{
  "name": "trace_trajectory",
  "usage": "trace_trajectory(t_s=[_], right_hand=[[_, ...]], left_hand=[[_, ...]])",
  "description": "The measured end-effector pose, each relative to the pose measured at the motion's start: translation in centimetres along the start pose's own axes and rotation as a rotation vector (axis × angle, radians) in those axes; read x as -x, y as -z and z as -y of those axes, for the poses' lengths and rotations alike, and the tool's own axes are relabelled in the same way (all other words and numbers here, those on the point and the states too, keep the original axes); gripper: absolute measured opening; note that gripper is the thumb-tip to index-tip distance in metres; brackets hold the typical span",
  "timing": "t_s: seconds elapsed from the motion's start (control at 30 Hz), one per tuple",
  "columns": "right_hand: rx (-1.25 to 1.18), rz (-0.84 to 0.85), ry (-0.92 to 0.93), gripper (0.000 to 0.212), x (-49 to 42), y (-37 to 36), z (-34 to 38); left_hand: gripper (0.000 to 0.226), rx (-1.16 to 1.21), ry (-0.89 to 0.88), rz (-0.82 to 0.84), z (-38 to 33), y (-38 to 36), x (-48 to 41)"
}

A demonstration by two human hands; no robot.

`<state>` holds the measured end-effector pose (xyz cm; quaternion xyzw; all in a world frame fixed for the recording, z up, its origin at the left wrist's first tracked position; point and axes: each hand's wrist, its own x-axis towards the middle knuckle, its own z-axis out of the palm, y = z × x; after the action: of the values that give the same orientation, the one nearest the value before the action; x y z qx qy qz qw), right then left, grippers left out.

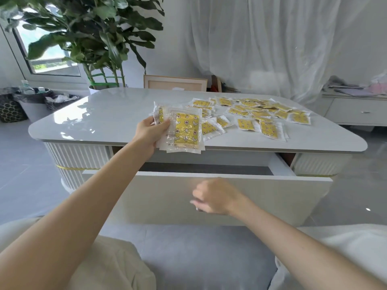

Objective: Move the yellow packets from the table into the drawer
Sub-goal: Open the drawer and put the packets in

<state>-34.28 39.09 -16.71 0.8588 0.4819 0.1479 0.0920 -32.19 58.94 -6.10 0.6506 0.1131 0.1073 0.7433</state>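
Head view: your left hand [151, 132] grips a small stack of yellow packets [184, 130], thumb on top and fingers beneath, holding it upright above the near edge of the tabletop [100, 120], directly over the gap behind the open drawer [209, 197]. The stack extends to the right of that hand. Your right hand [215, 196] is loosely curled against the drawer front, fingers bent inward; whether it grasps a handle cannot be told because of blur. The remaining yellow packets [257, 114] lie scattered across the right half of the tabletop, well apart from the right hand and near the held stack. A potted plant [90, 38] stands behind the tabletop.
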Motion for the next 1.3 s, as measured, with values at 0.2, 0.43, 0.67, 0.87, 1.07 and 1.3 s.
trace_trajectory(t_s=[0.2, 0.43, 0.67, 0.87, 1.07, 1.3], right_hand=[[-0.167, -0.341, -0.211, 0.024, 0.2, 2.0, -1.4], [-0.324, -0.263, -0.418, 0.033, 0.4, 2.9, -1.2], [-0.856, -0.102, -0.697, 0.031, -0.1, 5.5, -2.3], [-1.351, -0.053, -0.952, 0.026, -0.9, 5.2, -4.2], [-1.762, -0.304, -1.086, 0.032, -1.3, 4.4, -6.2], [-1.549, -0.057, -1.089, 0.025, 0.4, 2.1, -8.2]], left_hand=[[0.032, 0.044, -0.004, -0.032, -1.2, 0.8, 0.4], [0.032, -0.003, -0.021, -0.008, -0.8, 0.7, 0.7], [0.011, -0.149, -0.131, 0.035, 1.3, -0.7, 1.1], [0.023, -0.222, -0.155, 0.07, 2.3, -1.8, 1.4], [0.043, -0.312, -0.064, 0.03, 4.1, -3.4, 0.1], [0.037, -0.442, 0.218, 0.183, 6.4, -5.2, -1.0]])
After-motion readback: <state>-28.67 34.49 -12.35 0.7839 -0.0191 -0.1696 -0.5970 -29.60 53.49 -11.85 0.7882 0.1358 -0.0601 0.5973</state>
